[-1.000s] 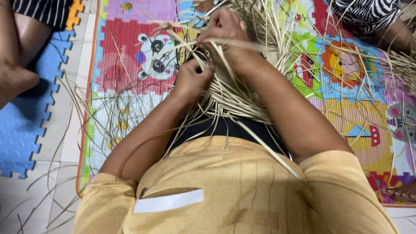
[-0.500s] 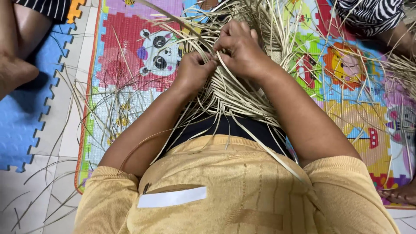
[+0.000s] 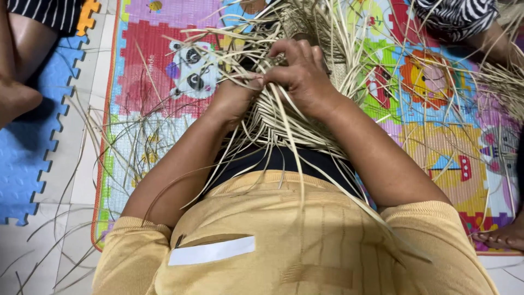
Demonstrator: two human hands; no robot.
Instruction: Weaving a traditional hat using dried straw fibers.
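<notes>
Both my hands pinch pale straw strands at the edge of a half-woven straw piece on my lap

The woven straw piece (image 3: 284,117) lies between my forearms over my dark lap, loose strands (image 3: 327,33) fanning out beyond it; my left hand (image 3: 236,95) is curled, thumb and fingers nipping a few strands, and my right hand (image 3: 301,74) sits just beside it, touching, fingers bent and gripping a bundle. Under it I see a bright children's play mat (image 3: 153,71) with a panda picture, a blue foam puzzle tile (image 3: 27,158) at left on pale floor tiles (image 3: 33,246) strewn with stray straw. Another person's bare foot (image 3: 502,236) rests at the mat's right edge, and a seated person's leg (image 3: 22,60) shows top left
</notes>
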